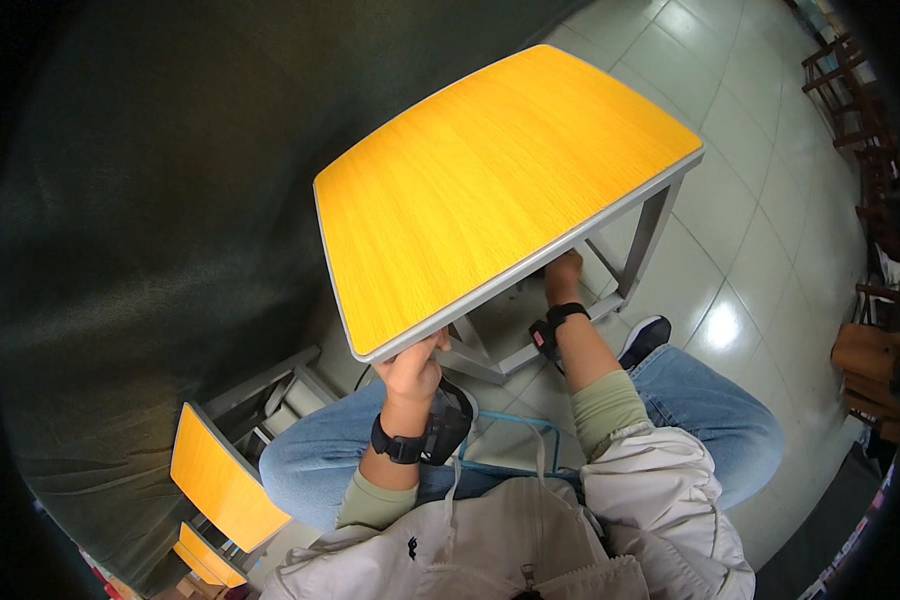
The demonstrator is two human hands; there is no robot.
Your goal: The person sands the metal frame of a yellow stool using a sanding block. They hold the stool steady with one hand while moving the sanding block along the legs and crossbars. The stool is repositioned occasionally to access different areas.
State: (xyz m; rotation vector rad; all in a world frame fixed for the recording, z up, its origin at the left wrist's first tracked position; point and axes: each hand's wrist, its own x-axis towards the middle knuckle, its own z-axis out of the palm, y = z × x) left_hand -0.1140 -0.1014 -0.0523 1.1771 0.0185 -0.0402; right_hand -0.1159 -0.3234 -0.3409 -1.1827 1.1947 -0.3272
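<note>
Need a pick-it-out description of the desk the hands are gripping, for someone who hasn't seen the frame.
Start at the dark green wall on the left; the desk stands just right of it on the pale tiled floor. The left hand and right hand grip its near edge. Unlike the smaller yellow desks at lower left, it is the largest, grey-rimmed top.

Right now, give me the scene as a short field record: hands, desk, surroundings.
left hand: grips the near edge of the desk top
right hand: under the top, partly hidden, at the frame
desk: orange wood-grain top, grey rim, grey metal legs, top tilted in view
floor: pale glossy tiles
left side: more orange desks, dark wall
</note>
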